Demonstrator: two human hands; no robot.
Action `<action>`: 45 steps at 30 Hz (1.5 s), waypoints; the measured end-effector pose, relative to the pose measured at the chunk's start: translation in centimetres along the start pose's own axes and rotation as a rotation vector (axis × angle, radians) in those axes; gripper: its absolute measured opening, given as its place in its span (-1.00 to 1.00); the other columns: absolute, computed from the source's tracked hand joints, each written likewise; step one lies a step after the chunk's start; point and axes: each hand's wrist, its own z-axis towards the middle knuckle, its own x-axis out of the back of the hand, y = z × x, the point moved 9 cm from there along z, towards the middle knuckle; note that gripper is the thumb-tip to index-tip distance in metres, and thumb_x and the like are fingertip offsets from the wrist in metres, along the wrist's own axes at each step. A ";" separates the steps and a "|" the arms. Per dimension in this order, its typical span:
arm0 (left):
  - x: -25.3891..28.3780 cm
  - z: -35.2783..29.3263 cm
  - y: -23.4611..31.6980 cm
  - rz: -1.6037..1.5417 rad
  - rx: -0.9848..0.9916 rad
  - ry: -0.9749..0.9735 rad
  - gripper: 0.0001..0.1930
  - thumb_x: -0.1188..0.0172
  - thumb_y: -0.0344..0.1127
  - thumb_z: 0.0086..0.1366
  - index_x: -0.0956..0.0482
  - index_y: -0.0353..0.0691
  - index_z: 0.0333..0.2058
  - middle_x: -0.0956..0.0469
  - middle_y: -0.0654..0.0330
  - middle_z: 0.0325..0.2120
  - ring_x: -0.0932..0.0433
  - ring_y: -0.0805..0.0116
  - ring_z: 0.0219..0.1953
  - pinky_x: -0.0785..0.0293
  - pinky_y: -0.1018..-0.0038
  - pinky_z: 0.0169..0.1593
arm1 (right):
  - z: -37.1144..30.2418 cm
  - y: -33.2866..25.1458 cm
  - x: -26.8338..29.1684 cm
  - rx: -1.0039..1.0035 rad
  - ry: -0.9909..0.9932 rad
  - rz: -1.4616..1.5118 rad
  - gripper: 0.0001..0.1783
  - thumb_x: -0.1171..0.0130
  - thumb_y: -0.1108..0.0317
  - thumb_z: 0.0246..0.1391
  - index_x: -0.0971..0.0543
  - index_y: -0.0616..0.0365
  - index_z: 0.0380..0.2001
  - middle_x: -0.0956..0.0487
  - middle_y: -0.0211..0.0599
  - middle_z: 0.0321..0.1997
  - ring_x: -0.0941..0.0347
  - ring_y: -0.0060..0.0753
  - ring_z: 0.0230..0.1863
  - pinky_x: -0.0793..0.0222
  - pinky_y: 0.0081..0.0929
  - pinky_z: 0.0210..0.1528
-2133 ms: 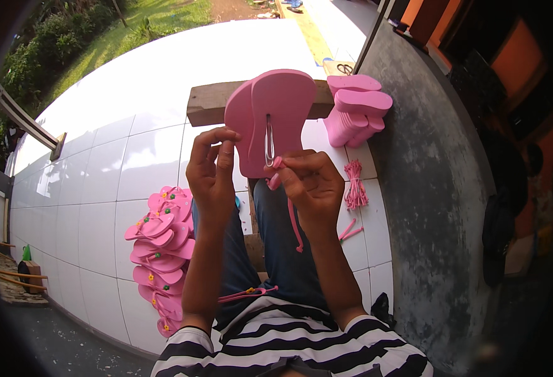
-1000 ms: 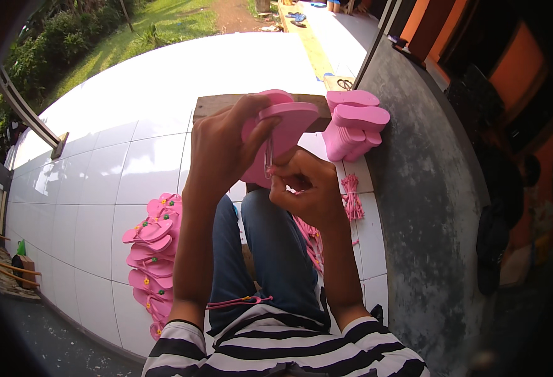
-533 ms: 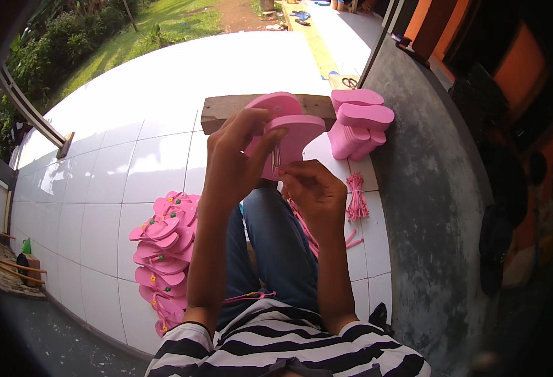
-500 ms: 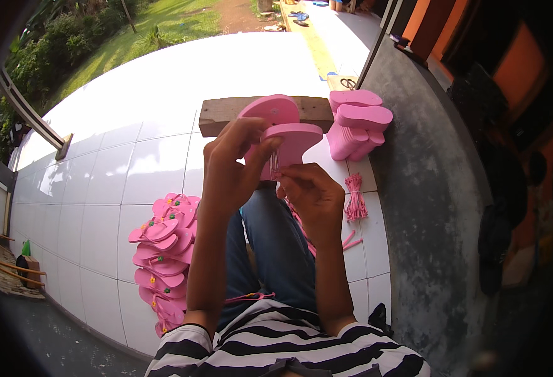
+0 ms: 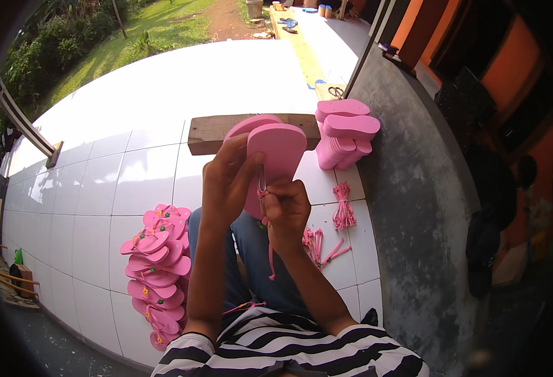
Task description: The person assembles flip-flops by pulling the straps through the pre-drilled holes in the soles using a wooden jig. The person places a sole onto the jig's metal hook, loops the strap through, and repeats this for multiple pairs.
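Sandal pile (image 5: pixel 157 276): pink, strapped, heaped on the tiles.
Left hand (image 5: pixel 223 185): gripping the soles, thumb against the near one.
Pink soles (image 5: pixel 282 147): two, held up before the wooden block (image 5: pixel 207 135).
Metal loop (image 5: pixel 262 179): at the near sole's face, pink strap (image 5: pixel 271 261) caught at its lower end.
Right hand (image 5: pixel 287 213): closed, pinching strap at loop; tail hanging below.
Step, as judged: seating strap in loop; next move calls for steady soles, firm pinch.
Loose straps (image 5: pixel 317 245): on tiles.
Strap bundle (image 5: pixel 344 207): tied, beyond them.
Sole stack (image 5: pixel 352 125): farthest right.
Change, half a second: near sole shows more face; strap tail newly visible.
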 end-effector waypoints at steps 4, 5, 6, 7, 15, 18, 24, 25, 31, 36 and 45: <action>-0.4 1.0 0.0 0.049 -0.053 -0.032 -0.72 -0.17 -0.45 0.36 -0.51 -0.36 0.03 -0.65 0.06 -0.16 -0.62 0.39 -0.07 -0.53 0.47 -0.02 | -0.1 1.0 0.7 -0.016 0.008 0.054 -0.81 -0.05 0.67 0.11 -0.42 0.19 -0.23 -0.48 -0.30 -0.28 -0.22 -0.68 -0.59 -0.15 -0.63 -0.60; -0.3 1.2 0.1 0.052 -0.050 -0.036 -0.71 -0.18 -0.45 0.36 -0.51 -0.36 0.03 -0.65 0.06 -0.15 -0.61 0.40 -0.07 -0.52 0.48 -0.01 | 0.0 1.3 0.7 -0.037 0.006 0.089 -0.82 -0.05 0.67 0.12 -0.42 0.19 -0.23 -0.48 -0.30 -0.28 -0.20 -0.68 -0.60 -0.14 -0.63 -0.60; -0.2 1.3 0.1 0.051 -0.043 -0.043 -0.71 -0.18 -0.46 0.35 -0.51 -0.36 0.03 -0.65 0.06 -0.15 -0.60 0.41 -0.06 -0.52 0.48 -0.01 | -0.1 1.6 0.6 -0.084 0.008 0.133 -0.82 -0.04 0.66 0.13 -0.42 0.19 -0.23 -0.48 -0.31 -0.28 -0.19 -0.69 -0.60 -0.13 -0.64 -0.60; -0.1 1.3 0.0 0.051 -0.037 -0.049 -0.71 -0.18 -0.46 0.35 -0.50 -0.36 0.03 -0.65 0.06 -0.15 -0.60 0.41 -0.06 -0.51 0.48 0.00 | -0.1 1.9 0.4 -0.130 0.009 0.177 -0.83 -0.04 0.66 0.14 -0.42 0.19 -0.23 -0.48 -0.31 -0.28 -0.18 -0.69 -0.61 -0.13 -0.65 -0.60; -0.2 -0.5 0.1 0.064 -0.083 -0.058 -0.77 -0.15 -0.46 0.37 -0.48 -0.37 -0.02 -0.65 0.12 -0.20 -0.59 0.48 -0.13 -0.51 0.52 -0.07 | 0.4 -1.7 0.1 -0.013 -0.016 -0.125 -0.83 -0.14 0.63 0.15 -0.45 0.22 -0.20 -0.49 -0.38 -0.22 -0.39 -0.75 -0.32 -0.31 -0.75 -0.38; 0.0 -1.7 0.3 0.009 -0.083 -0.042 -0.79 -0.15 -0.44 0.38 -0.48 -0.36 -0.05 -0.64 0.16 -0.29 -0.57 0.53 -0.23 -0.48 0.55 -0.13 | 0.3 -2.8 0.0 0.029 -0.066 -0.379 -0.81 -0.19 0.58 0.14 -0.46 0.22 -0.17 -0.49 -0.33 -0.17 -0.42 -0.63 -0.24 -0.37 -0.64 -0.25; -1.8 1.1 1.5 -0.053 -0.016 -0.337 -0.66 -0.06 -0.11 0.46 -0.50 -0.33 -0.11 -0.57 0.22 -0.30 -0.43 0.60 -0.29 -0.35 0.63 -0.22 | 4.1 -5.7 1.2 0.075 -0.041 -0.343 -0.38 -0.30 0.31 0.13 -0.29 0.15 0.21 -0.46 -0.20 0.09 -0.37 -0.25 0.19 -0.40 -0.26 0.16; -2.2 1.1 1.0 -0.098 -0.004 -0.338 -0.65 -0.06 -0.11 0.47 -0.51 -0.34 -0.11 -0.56 0.22 -0.30 -0.43 0.60 -0.28 -0.35 0.63 -0.21 | 4.8 -4.1 0.6 -0.090 -0.188 -0.216 -0.37 -0.29 0.31 0.14 -0.30 0.16 0.24 -0.43 -0.18 0.19 -0.38 -0.28 0.22 -0.40 -0.29 0.18; -2.6 -0.9 0.1 -0.249 0.080 -0.187 -0.63 -0.07 -0.10 0.47 -0.54 -0.35 -0.06 -0.56 0.26 -0.31 -0.45 0.60 -0.27 -0.38 0.61 -0.19 | 6.1 -2.9 -2.4 -0.182 -0.498 -0.069 -0.50 -0.28 0.48 0.13 -0.44 0.19 0.15 -0.55 -0.20 0.11 -0.49 -0.43 0.09 -0.45 -0.43 0.14; -2.4 -3.0 1.6 -0.138 0.054 -0.083 -0.63 -0.10 -0.10 0.45 -0.59 -0.36 -0.12 -0.63 0.24 -0.38 -0.49 0.60 -0.30 -0.43 0.57 -0.23 | 2.9 -3.2 -1.3 -0.143 -0.215 -0.223 -0.66 -0.28 0.48 0.13 -0.57 0.22 0.00 -0.65 -0.31 -0.11 -0.58 -0.49 -0.09 -0.52 -0.50 0.00; -3.4 -13.9 3.0 -0.181 0.292 -0.275 -0.62 -0.10 -0.10 0.45 -0.55 -0.36 -0.06 -0.57 0.20 -0.48 -0.45 0.60 -0.42 -0.43 0.56 -0.28 | -7.9 -8.3 0.4 -0.369 -0.248 -0.444 -0.47 -0.41 0.43 0.02 -0.51 0.14 0.08 -0.61 -0.13 0.00 -0.59 -0.32 -0.02 -0.52 -0.40 0.01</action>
